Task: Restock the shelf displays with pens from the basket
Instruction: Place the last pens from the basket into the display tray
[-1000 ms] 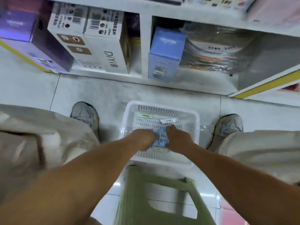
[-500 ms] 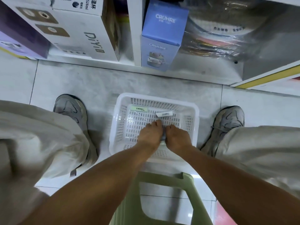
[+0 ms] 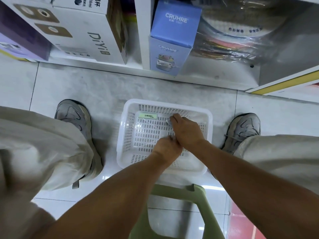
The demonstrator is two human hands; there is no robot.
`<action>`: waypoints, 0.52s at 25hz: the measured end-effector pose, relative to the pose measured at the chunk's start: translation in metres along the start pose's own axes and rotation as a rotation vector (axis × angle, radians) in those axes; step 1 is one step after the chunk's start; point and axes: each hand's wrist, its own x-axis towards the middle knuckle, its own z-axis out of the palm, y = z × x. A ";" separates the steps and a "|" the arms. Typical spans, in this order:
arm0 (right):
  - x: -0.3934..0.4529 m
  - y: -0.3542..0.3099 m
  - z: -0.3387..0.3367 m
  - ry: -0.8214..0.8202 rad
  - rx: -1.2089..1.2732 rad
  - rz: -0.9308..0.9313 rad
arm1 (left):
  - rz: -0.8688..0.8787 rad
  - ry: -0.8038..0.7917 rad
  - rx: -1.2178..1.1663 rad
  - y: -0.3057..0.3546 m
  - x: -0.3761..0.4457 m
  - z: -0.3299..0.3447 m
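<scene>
Both your hands are down inside the white basket (image 3: 124,135), which sits on the pale floor (image 3: 86,83) at the centre of the frame, between your two grey shoes. Your right hand (image 3: 187,131) reaches toward the far right part of the basket; its fingertips are bent down onto a small pale object (image 3: 168,121) on the mesh floor, but the hand covers most of it, so you cannot tell from this view whether it is pinched or merely touched, nor whether it is a pen. Your left hand (image 3: 166,149) lies just below and left of the right, touching its wrist side. Its fingers are curled under and hidden, so whether they hold anything cannot be told.

A green label (image 3: 148,116) lies flat on the basket floor near the far wall, to the left of your right fingertips. No plain pen shape can be made out in the basket.

A green stool (image 3: 198,195) stands at the lower centre of the frame, just below the basket. At the top of the frame runs the bottom shelf (image 3: 207,78): a white box (image 3: 82,35) at upper left, a blue box (image 3: 170,49) at upper centre standing on the shelf floor, and a plastic-wrapped bundle (image 3: 233,40) at upper right. Your beige trouser legs fill the left and right edges.
</scene>
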 end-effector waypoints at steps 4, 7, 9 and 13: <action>0.009 0.006 -0.002 -0.128 -0.148 -0.057 | 0.044 0.014 0.032 -0.001 0.000 0.000; 0.005 0.017 0.003 -0.222 -0.055 0.055 | 0.134 0.035 0.047 -0.008 -0.004 -0.004; 0.009 0.029 0.000 -0.313 0.142 0.191 | 0.264 0.037 0.056 -0.012 -0.005 -0.005; 0.017 0.040 -0.014 -0.343 0.095 0.138 | 0.345 0.047 0.071 -0.008 -0.004 -0.003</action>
